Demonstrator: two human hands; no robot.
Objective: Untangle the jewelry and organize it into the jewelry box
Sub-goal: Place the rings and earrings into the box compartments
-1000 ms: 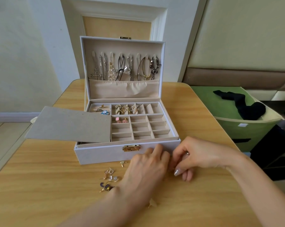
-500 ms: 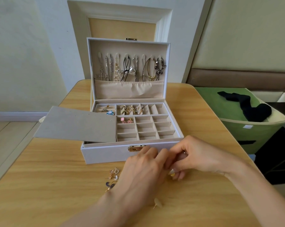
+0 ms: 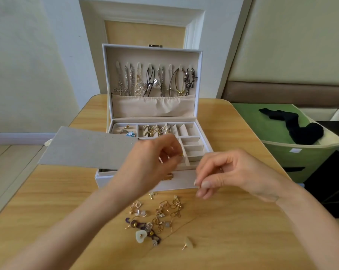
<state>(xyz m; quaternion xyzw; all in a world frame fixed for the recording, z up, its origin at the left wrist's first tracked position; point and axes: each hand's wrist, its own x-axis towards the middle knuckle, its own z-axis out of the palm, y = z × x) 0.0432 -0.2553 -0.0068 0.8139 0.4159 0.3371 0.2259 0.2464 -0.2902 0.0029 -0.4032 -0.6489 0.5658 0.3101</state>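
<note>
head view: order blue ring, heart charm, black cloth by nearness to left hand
1. blue ring, in the box beside the left hand
2. heart charm, on the table in front
3. black cloth, far right, green bin

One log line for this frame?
left hand: pinches gold piece over box | right hand: pinched, contents unclear | pile: on table

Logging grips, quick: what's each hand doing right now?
Left hand: pinches a small gold piece.
Right hand: curled, pinching; what it holds cannot be told.
</note>
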